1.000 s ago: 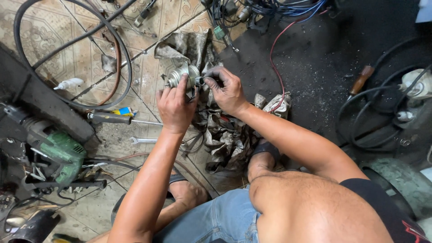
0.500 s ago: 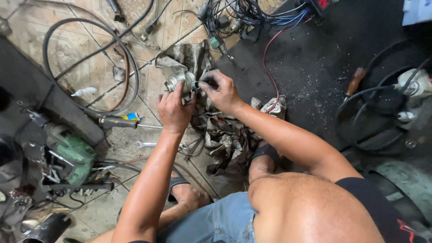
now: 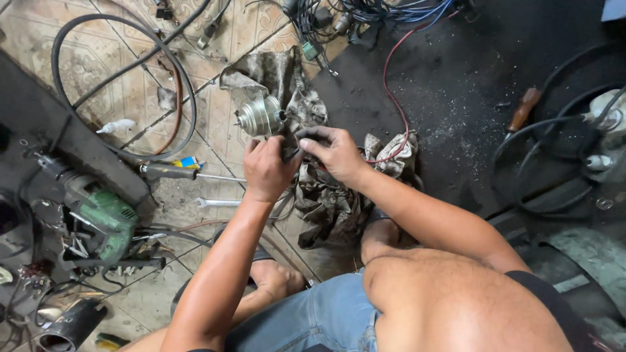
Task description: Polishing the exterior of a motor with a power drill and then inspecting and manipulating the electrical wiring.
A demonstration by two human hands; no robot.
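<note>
Left hand (image 3: 268, 168): closed on the lower end of the metal motor part (image 3: 259, 116), fingers curled, back of hand toward camera.
Right hand (image 3: 332, 151): just beside left hand, fingertips pinched on a small dark piece at the part's right side; what piece, impossible to tell.
Metal motor part: grey, round, ribbed; held above the tiled floor (image 3: 98, 72), in front of the dirty rag (image 3: 287, 81).
Dirty rag: spread across floor and dark mat (image 3: 456, 85), running under both hands.
Screwdriver (image 3: 171, 172): flat on floor left of left hand, well apart.
Wrench (image 3: 218, 203): flat on floor below the screwdriver.
Green power tool (image 3: 98, 218): far left, among clutter.
Black hose (image 3: 117, 78): looped on tiles, upper left.
Red wire (image 3: 391, 98): across mat toward the rag.
</note>
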